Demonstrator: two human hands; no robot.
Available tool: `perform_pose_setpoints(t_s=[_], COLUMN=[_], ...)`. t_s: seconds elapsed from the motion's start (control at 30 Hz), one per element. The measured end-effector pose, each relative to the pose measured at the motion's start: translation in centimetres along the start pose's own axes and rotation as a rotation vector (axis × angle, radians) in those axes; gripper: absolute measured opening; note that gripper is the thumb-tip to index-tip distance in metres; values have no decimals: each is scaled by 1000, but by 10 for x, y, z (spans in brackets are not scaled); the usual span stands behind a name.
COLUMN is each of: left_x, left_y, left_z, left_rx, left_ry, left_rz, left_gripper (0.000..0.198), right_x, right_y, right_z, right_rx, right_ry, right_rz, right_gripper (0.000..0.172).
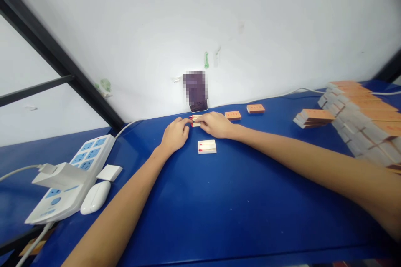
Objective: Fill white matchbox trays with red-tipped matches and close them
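Note:
Several red-tipped matches (196, 124) lie together at the back of the blue table. From the left, my left hand (175, 134) reaches to them, its index fingertip at the match heads and its thumb apart. My right hand (217, 125) lies over their right side, index finger touching them and thumb apart below. Part of the matches is hidden under my right fingers. Just in front of both hands sits a white matchbox tray (207, 146) with a few matches in it. Beside my right hand are two closed orange matchboxes (233, 115).
A smartphone (196, 91) leans on the wall behind the hands. Many stacked matchboxes (369, 121) fill the right side. At left lie a power strip (100, 150) with a plugged-in charger (62, 176), a white earbud case (95, 197) and a small white box (109, 172).

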State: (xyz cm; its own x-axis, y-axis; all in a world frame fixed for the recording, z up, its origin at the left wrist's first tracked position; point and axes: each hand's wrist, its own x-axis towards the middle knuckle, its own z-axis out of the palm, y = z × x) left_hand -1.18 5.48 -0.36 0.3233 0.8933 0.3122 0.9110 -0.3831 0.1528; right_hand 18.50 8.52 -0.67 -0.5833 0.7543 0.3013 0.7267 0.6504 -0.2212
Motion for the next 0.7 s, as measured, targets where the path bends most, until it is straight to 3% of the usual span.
perform_pose_setpoints(t_s=[0.3,0.7], left_x=[-2,0], left_y=[4,2], left_z=[-2,0], left_rx=[65,106], left_ry=[58,-31], left_rz=[-103,-97], left_gripper=[37,42], right_x=[-1,-2], right_y=[-3,-6], right_z=[-2,-5], right_rx=[-56,-88], right_ry=[5,-25], right_rz=[55,98], right_gripper=[41,41])
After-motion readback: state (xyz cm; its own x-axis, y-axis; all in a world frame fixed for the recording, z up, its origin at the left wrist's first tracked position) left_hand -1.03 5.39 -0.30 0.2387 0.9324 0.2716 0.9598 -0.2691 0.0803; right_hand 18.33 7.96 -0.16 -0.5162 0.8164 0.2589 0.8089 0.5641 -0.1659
